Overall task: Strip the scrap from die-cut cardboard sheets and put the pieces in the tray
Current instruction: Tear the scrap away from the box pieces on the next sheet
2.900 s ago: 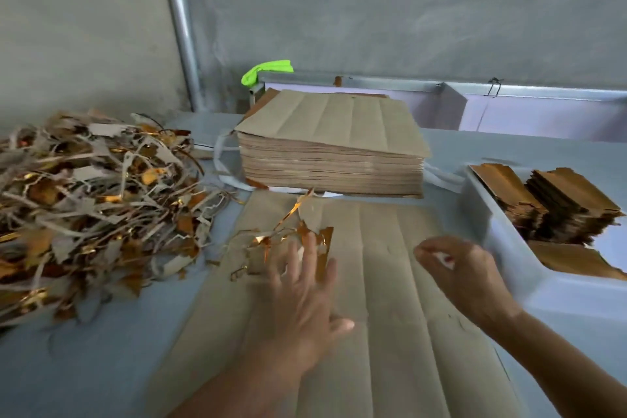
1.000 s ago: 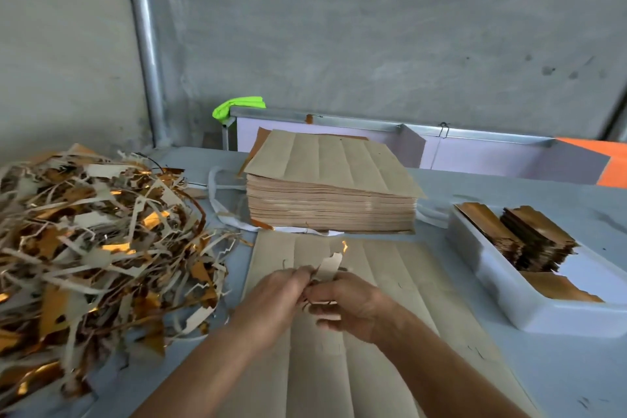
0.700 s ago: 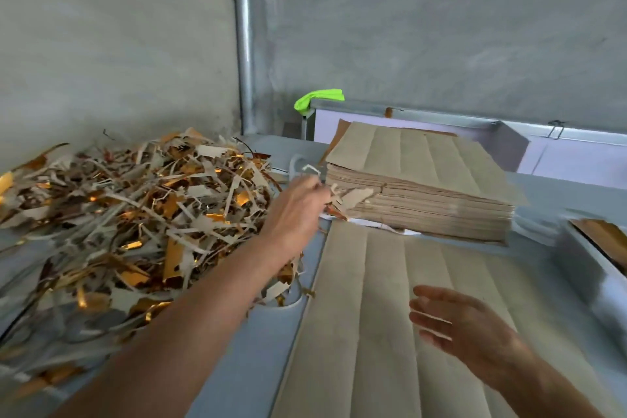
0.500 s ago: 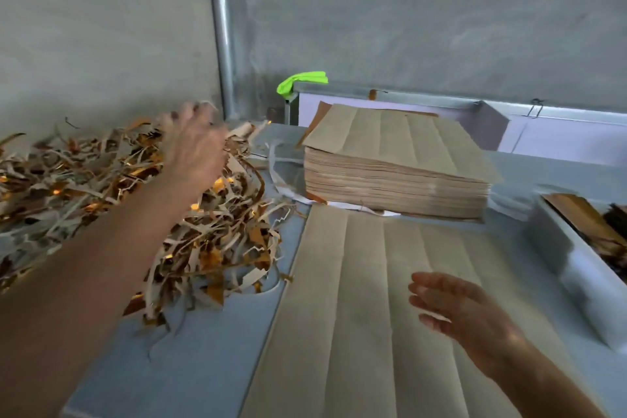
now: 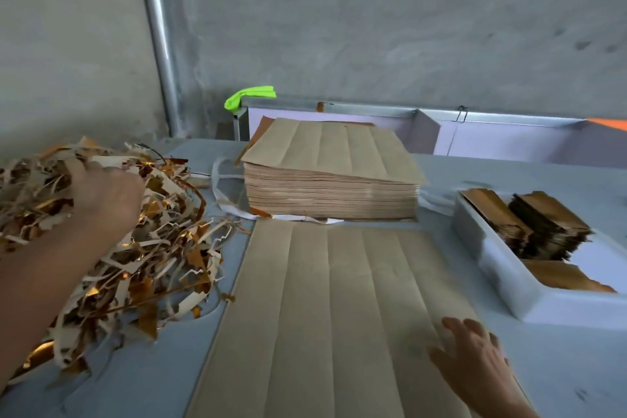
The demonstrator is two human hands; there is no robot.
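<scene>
The scrap pile point(image 5: 112, 231) is a mix of pale beige strips and shiny gold-orange bits; the cardboard sheet point(image 5: 339, 309) and the stack point(image 5: 330, 180) are plain brown with straight crease lines. The tray point(image 5: 502, 275) is white, its pieces point(image 5: 543, 224) gold-brown with dark edges; the table point(image 5: 135, 380) is grey-blue; a cloth point(image 5: 249, 99) is bright green.

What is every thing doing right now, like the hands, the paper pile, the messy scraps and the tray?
left hand: over the scrap pile, fingers hidden among the scraps.
right hand: open, fingers flat on the loose sheet.
scrap pile: heaped and tangled.
loose sheet: lying flat in front of the stack.
stack of sheets: piled thick, top sheet flat.
tray: partly filled with stacked pieces.
</scene>
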